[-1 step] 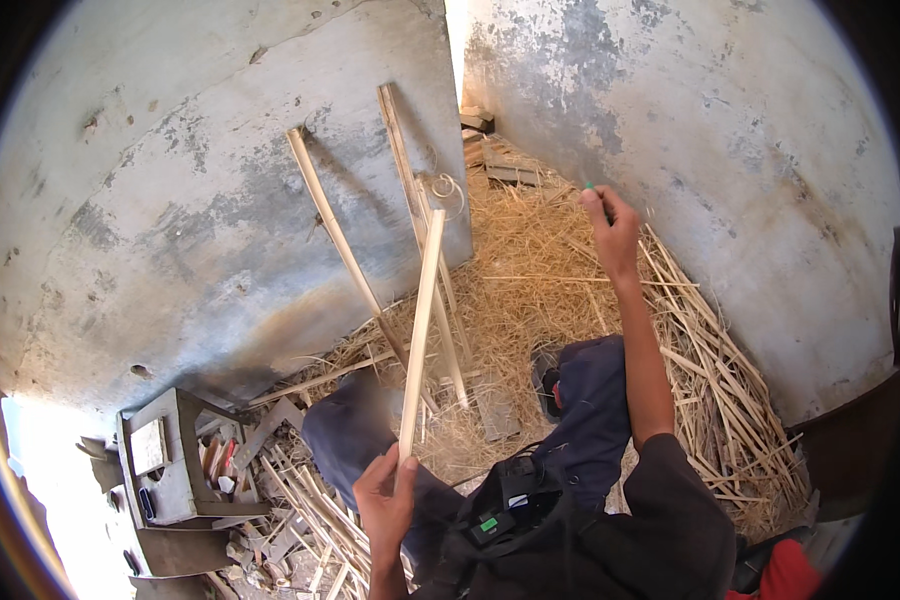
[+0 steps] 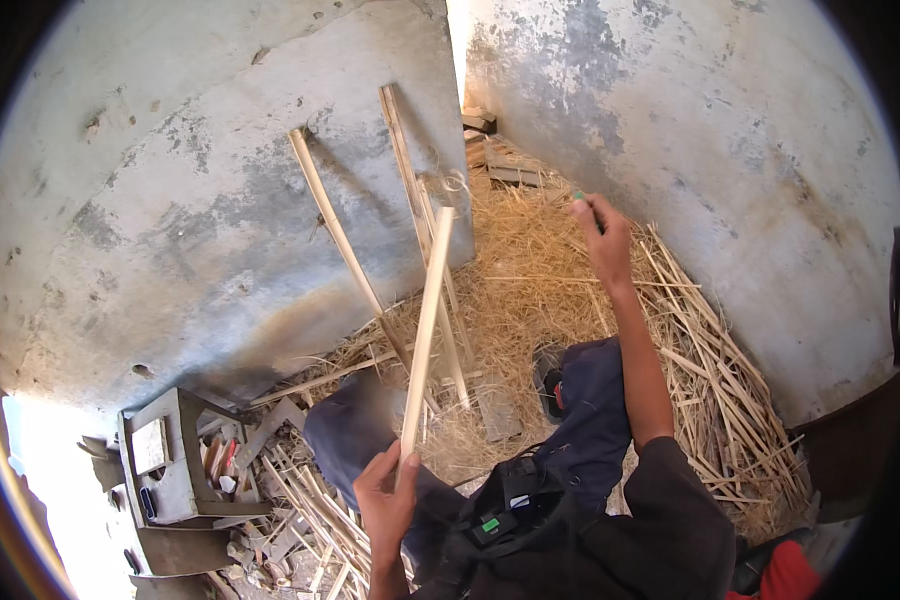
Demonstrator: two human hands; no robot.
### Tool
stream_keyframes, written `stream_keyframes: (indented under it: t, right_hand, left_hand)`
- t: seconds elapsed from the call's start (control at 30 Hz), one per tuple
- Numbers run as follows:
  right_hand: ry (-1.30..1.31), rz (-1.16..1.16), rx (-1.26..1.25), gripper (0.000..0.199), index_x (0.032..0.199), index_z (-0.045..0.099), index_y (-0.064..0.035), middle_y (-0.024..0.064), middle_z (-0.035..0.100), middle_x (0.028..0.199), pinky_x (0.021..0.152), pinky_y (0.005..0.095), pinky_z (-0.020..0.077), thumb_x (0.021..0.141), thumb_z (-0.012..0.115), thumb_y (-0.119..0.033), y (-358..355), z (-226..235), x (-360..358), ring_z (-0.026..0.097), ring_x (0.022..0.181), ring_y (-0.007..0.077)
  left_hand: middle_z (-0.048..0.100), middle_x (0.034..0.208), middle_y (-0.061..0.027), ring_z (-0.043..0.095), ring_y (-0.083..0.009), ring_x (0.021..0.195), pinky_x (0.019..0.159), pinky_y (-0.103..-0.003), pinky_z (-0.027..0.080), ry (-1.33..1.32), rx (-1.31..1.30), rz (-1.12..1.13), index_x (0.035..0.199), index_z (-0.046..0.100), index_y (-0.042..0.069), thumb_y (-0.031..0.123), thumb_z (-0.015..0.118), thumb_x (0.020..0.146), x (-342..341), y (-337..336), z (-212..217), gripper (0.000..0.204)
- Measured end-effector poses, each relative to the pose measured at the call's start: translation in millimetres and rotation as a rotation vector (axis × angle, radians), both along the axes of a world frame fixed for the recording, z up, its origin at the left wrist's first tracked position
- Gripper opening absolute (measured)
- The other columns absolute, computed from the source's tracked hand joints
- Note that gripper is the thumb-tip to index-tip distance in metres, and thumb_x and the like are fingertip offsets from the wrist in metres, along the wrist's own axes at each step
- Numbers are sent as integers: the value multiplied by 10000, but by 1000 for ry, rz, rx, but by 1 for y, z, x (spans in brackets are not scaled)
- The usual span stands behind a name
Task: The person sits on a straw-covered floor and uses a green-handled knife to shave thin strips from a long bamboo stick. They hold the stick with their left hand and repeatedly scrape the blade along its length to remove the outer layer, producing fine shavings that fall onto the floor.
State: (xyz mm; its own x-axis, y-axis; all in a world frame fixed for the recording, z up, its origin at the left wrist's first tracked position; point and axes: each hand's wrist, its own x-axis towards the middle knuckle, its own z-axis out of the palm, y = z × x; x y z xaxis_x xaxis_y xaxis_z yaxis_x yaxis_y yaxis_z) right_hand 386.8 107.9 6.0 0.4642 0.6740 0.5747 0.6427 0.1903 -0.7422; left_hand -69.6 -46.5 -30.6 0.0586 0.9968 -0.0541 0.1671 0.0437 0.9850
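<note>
My left hand (image 2: pixel 386 492) is closed on the lower end of a pale, flat wooden strip (image 2: pixel 429 318), which rises slantwise above my lap. Well away from the strip, over the straw to the upper right, my right hand (image 2: pixel 603 240) is raised with its fingers closed. A small green tip (image 2: pixel 578 196) shows at its fingertips; the rest of what it grips is hidden, so its kind cannot be told.
Long wooden pieces (image 2: pixel 338 228) lean against the left wall (image 2: pixel 170 230). Straw-like shavings (image 2: pixel 530 240) cover the floor ahead. Piles of thin sticks (image 2: pixel 720 400) lie along the right wall and by my left leg. A worn wooden box (image 2: pixel 175 460) stands at lower left.
My right hand has shifted slightly left and down with the green-tipped thing. The upper end of the wooden strip has swung a little to the right; my left hand stays nearly still.
</note>
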Motion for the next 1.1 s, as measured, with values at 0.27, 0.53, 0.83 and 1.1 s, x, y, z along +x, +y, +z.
stream_keyframes:
  t: [0.27,0.53,0.83,1.1]
  right_hand:
    - [-307,528,43,396,1081,748,-86,86,735,831,586,356,539,1029,741,-479,-30,-10,-105,710,649,230]
    - [-400,674,217,371,984,736,-68,75,712,792,580,377,558,983,803,-432,-40,-18,-141,711,639,274]
    - [-470,682,253,362,957,743,-101,47,728,796,555,369,551,956,825,-454,-42,-22,-142,722,635,252]
    - [-463,584,253,377,962,744,-79,55,705,768,543,365,531,975,813,-450,-44,-15,-138,694,604,251]
  left_hand:
    - [721,941,-34,625,-57,777,647,-229,492,-18,54,-3,1258,765,-72,70,824,992,36,19,11,307]
    - [763,973,-85,658,-80,767,642,-249,526,6,162,28,1262,760,-59,62,847,965,63,35,21,332]
    - [760,997,-65,655,-74,821,678,-247,533,-30,164,-3,1289,750,-53,54,828,983,78,48,38,334]
    - [742,1013,-7,594,-25,805,669,-206,444,-109,181,-62,1390,724,-46,98,777,1046,76,50,19,377]
